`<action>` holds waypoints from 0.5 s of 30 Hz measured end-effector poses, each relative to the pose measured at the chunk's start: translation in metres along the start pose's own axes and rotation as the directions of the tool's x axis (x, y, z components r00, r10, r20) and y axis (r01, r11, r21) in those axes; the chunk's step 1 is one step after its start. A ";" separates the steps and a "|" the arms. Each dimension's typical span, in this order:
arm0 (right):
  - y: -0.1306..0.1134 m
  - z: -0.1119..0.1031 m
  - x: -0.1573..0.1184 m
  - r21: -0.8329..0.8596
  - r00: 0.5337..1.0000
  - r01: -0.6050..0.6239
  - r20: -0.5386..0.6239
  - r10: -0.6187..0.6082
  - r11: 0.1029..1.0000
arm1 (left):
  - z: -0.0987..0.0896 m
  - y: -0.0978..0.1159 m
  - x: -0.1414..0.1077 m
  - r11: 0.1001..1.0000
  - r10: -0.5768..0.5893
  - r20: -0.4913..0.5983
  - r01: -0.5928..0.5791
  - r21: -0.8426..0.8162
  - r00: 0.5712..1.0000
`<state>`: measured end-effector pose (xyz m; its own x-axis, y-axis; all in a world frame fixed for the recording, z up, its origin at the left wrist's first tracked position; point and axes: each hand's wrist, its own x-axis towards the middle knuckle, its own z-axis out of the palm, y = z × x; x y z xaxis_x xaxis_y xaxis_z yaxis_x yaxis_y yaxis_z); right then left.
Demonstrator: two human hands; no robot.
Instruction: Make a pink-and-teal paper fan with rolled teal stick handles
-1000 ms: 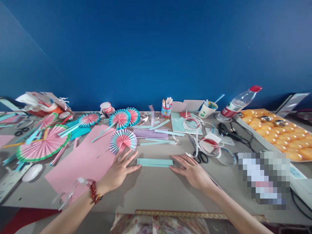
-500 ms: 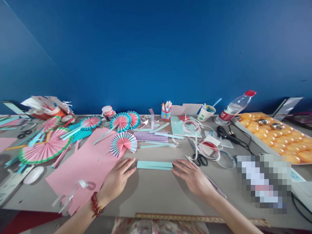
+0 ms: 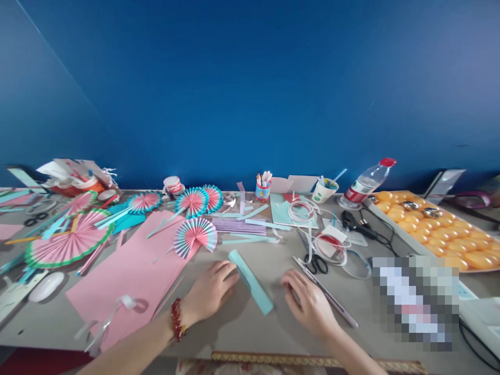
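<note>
A folded light-blue paper strip (image 3: 252,284) lies slantwise on the table between my hands, its far end toward the left. My left hand (image 3: 213,289), with a red beaded bracelet (image 3: 177,320) on the wrist, rests beside the strip's far end. Its fingers are loosely bent and hold nothing; whether a fingertip touches the paper I cannot tell. To the right of the strip, my right hand (image 3: 308,302) hovers or rests low over the table, apart from the paper. Its fingers are curled but spaced, with nothing visible in them.
Pink paper sheets (image 3: 128,271) and pleated paper fans (image 3: 195,237) spread to the left. A craft knife (image 3: 332,297), black-handled scissors (image 3: 316,264) and white ribbon coils (image 3: 330,245) lie right. Behind them stand a pen holder (image 3: 263,187), paper cup (image 3: 325,189) and bottle (image 3: 365,185).
The light-blue strip has turned from lying crosswise to slanting, its right end nearer me. Both hands have come off its ends; the left moved right and nearer, the right curled its fingers.
</note>
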<state>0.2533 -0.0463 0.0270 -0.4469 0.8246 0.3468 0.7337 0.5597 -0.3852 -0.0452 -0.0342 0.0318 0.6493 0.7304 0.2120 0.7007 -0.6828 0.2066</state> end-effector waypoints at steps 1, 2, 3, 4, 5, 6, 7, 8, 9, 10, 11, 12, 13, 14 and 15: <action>0.000 0.002 0.001 -0.014 1.000 0.009 -0.025 -0.009 1.000 | 0.001 -0.004 0.005 0.999 0.016 -0.004 -0.016 -0.028 1.000; -0.001 0.004 0.003 -0.024 0.999 0.025 -0.033 -0.026 0.999 | 0.001 -0.008 0.010 0.998 0.033 -0.009 -0.033 -0.055 0.999; -0.003 0.007 0.004 -0.024 0.999 0.048 -0.017 -0.049 0.999 | 0.002 -0.012 0.015 0.996 0.043 -0.016 -0.044 -0.079 0.999; -0.007 0.011 0.004 -0.011 0.997 0.076 0.019 -0.076 0.997 | 0.004 -0.014 0.019 0.994 0.045 -0.023 -0.048 -0.101 0.999; -0.013 0.015 0.005 0.018 0.992 0.103 0.068 -0.104 0.995 | 0.005 -0.016 0.022 0.992 0.040 -0.028 -0.044 -0.121 0.999; -0.019 0.018 0.005 0.058 0.983 0.133 0.123 -0.139 0.989 | 0.006 -0.017 0.024 0.990 0.030 -0.028 -0.034 -0.139 0.999; -0.024 0.022 0.006 0.105 0.970 0.158 0.171 -0.174 0.982 | 0.008 -0.017 0.027 0.987 0.023 -0.020 -0.025 -0.156 1.000; -0.029 0.026 0.007 0.146 0.958 0.180 0.199 -0.207 0.973 | 0.009 -0.016 0.029 0.985 0.025 -0.005 -0.026 -0.170 1.000; -0.032 0.029 0.008 0.164 0.952 0.196 0.205 -0.228 0.967 | 0.009 -0.014 0.030 0.982 0.042 0.016 -0.039 -0.185 0.999; -0.033 0.032 0.010 0.150 0.954 0.204 0.190 -0.230 0.967 | 0.009 -0.013 0.032 0.978 0.070 0.038 -0.062 -0.201 0.997; -0.031 0.034 0.013 0.108 0.961 0.206 0.163 -0.221 0.973 | 0.009 -0.012 0.034 0.971 0.105 0.057 -0.090 -0.220 0.993; -0.028 0.036 0.017 0.042 0.971 0.199 0.129 -0.203 0.979 | 0.009 -0.011 0.035 0.964 0.138 0.071 -0.117 -0.240 0.988; -0.024 0.037 0.021 -0.035 0.977 0.192 0.101 -0.188 0.981 | 0.008 -0.012 0.036 0.956 0.163 0.078 -0.138 -0.260 0.984; -0.019 0.037 0.026 -0.100 0.978 0.198 0.090 -0.189 0.975 | 0.007 -0.014 0.037 0.949 0.180 0.082 -0.151 -0.278 0.980; -0.013 0.038 0.032 -0.148 0.975 0.214 0.091 -0.202 0.966 | 0.006 -0.016 0.038 0.942 0.190 0.085 -0.158 -0.296 0.978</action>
<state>0.2099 -0.0241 0.0109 -0.6311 0.6982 0.3380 0.6882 0.7050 -0.1714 -0.0299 0.0041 0.0304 0.7936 0.5856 0.1650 0.4704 -0.7626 0.4440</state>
